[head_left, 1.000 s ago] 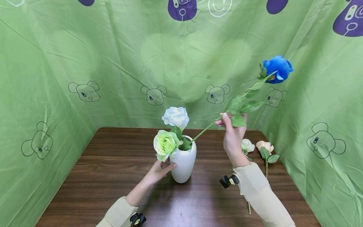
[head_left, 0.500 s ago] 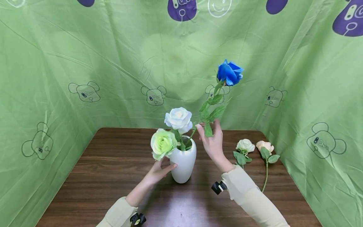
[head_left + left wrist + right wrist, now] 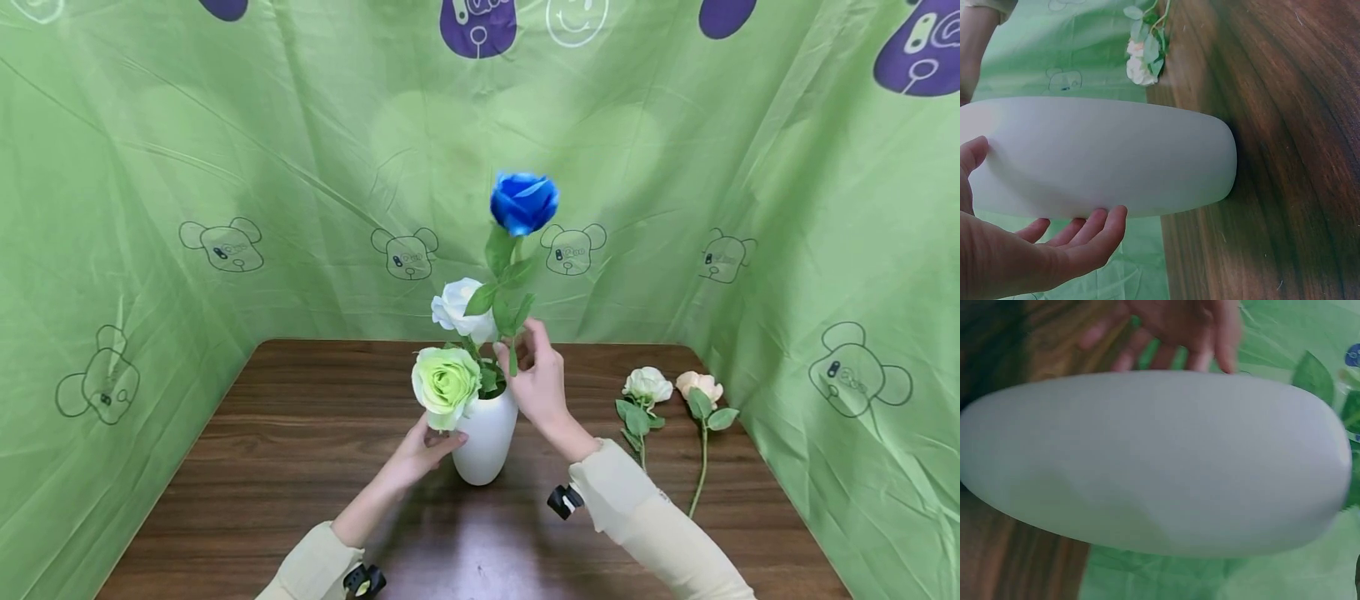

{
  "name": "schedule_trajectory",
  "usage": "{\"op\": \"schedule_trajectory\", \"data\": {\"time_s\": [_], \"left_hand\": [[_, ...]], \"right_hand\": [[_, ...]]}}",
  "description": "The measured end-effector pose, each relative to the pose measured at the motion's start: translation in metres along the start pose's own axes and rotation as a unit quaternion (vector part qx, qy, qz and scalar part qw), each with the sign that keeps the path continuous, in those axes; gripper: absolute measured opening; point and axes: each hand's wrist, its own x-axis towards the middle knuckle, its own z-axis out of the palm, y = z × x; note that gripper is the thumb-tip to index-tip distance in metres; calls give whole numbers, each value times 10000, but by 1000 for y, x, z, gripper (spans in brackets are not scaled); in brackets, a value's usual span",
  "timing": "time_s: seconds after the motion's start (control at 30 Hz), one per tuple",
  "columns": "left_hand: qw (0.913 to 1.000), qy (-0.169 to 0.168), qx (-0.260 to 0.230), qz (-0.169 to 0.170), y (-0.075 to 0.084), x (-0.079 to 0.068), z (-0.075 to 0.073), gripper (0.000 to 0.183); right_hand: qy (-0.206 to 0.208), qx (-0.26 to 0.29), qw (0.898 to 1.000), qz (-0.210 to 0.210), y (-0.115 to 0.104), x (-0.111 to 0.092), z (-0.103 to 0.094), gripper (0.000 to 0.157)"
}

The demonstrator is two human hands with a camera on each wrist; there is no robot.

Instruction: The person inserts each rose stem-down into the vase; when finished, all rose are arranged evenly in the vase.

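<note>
A white vase [image 3: 483,446] stands upright on the table, holding a pale green rose [image 3: 446,383] and a bluish-white rose [image 3: 456,307]. My left hand [image 3: 414,454] holds the vase from the left; the left wrist view shows its thumb and curved fingers on either side of the vase wall [image 3: 1110,156]. Above the vase mouth, my right hand [image 3: 538,379] pinches the leafy stem of a blue rose [image 3: 523,202], which rises nearly upright over the others. The stem's lower end is hidden behind the vase rim. In the right wrist view the vase covers the middle.
To the right on the brown wooden table [image 3: 300,433] lie a creamy white rose [image 3: 648,385] and a peach rose [image 3: 697,388], with their stems toward the front. Green printed cloth [image 3: 322,167] hangs around the back and sides.
My right hand has moved left and slightly down to the vase mouth, swinging the blue rose from a rightward slant to nearly upright. The left hand stays on the vase.
</note>
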Motion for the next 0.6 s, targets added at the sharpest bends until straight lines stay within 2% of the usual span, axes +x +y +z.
{"op": "schedule_trajectory", "data": {"time_s": [0.03,0.13,0.27,0.37,0.6], "left_hand": [[10000,-5,41,40,-2,1,0,52],[9999,7,99,-36,10,-6,2,55],[9999,-17,44,-121,15,-7,1,60],[10000,-29,9,-55,3,-1,-1,64],[10000,32,45,-54,1,-1,-1,62]], "right_hand": [[-80,-62,9999,80,1,-3,1,30],[-234,-270,9990,260,3,-13,3,32],[-333,-682,9967,299,5,-21,2,31],[-510,-832,9946,343,5,-25,-2,28],[-1203,22,9893,830,3,-28,-18,42]]}}
